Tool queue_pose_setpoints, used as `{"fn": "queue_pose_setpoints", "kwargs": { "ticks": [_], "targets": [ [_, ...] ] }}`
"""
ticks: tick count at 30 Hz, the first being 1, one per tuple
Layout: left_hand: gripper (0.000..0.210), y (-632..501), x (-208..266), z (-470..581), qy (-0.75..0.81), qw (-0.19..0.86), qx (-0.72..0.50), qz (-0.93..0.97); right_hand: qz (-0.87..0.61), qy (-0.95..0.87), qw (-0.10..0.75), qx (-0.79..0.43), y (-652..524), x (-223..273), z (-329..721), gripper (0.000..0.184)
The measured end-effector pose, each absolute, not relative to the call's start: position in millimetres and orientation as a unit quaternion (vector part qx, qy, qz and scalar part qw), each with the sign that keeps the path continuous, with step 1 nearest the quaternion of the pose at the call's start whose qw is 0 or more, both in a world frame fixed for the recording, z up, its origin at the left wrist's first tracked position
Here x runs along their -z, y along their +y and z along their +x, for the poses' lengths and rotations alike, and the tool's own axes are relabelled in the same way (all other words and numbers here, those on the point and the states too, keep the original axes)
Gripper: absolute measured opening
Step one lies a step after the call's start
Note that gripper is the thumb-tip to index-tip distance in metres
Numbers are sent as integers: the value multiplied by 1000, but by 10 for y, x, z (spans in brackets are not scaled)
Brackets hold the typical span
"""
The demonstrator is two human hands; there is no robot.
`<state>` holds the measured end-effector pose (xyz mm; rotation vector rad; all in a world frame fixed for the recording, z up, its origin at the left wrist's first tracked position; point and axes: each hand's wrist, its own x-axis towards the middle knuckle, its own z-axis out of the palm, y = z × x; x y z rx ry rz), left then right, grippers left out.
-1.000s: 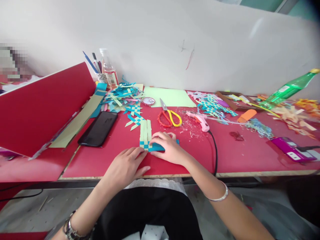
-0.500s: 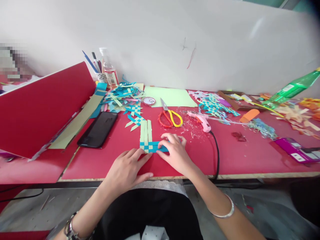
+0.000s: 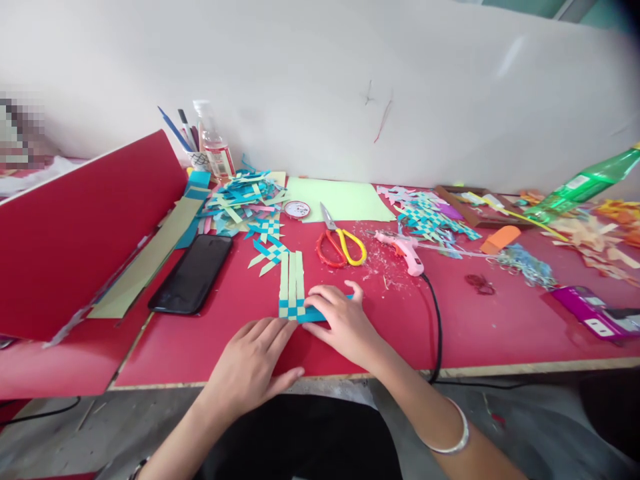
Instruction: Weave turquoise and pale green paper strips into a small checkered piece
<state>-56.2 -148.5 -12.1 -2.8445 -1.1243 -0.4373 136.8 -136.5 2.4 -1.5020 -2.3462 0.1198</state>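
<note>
Woven strips (image 3: 291, 293) on red table (image 3: 490, 327)

Flat in the near middle lies an L-shaped paper weave (image 3: 293, 301), its pale green strips (image 3: 284, 277) pointing far, blue strips (image 3: 314, 314) pointing right, its checkered corner (image 3: 289, 311) at near left.

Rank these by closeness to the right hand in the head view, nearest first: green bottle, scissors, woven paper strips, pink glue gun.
1. Woven paper strips: partly covered by the right hand.
2. Scissors: roughly straight ahead of it.
3. Pink glue gun: ahead and to the right.
4. Green bottle: far right, tilted.
</note>
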Motion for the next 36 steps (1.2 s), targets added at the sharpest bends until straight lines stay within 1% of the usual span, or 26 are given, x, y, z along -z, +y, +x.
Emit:
{"fn": "queue_pose_setpoints", "kwargs": {
  "ticks": [9, 14, 19, 22, 27, 31, 36],
  "targets": [
    [50, -1480, 87, -542, -371, 7, 135, -919, -554, -808, 192, -57, -1364, -19, 1308, 14],
    [56, -1481, 36, -486, -379, -2, 122, -917, -568, -802, 179, -48, -1402, 4, 1365, 18],
    [57, -1498, 28, -471, -390, -24, 106, -914, -589, -784, 183, -71, -1436, 19, 1477, 9],
    [55, -1495, 9, -465, -399, -40, 99, -911, -586, -786, 183, -78, -1439, -4, 1503, 10],
    [50, -1473, -40, -450, -409, -41, 98, -906, -559, -801, 193, -94, -1460, -11, 1475, 16],
    [46, -1451, -47, -442, -407, -31, 110, -906, -592, -772, 210, -103, -1483, 37, 1418, 14],
    [24, -1401, -42, -373, -431, 3, 134, -892, -599, -769, 207, -82, -1473, 7, 1400, 10]
  ]
}}
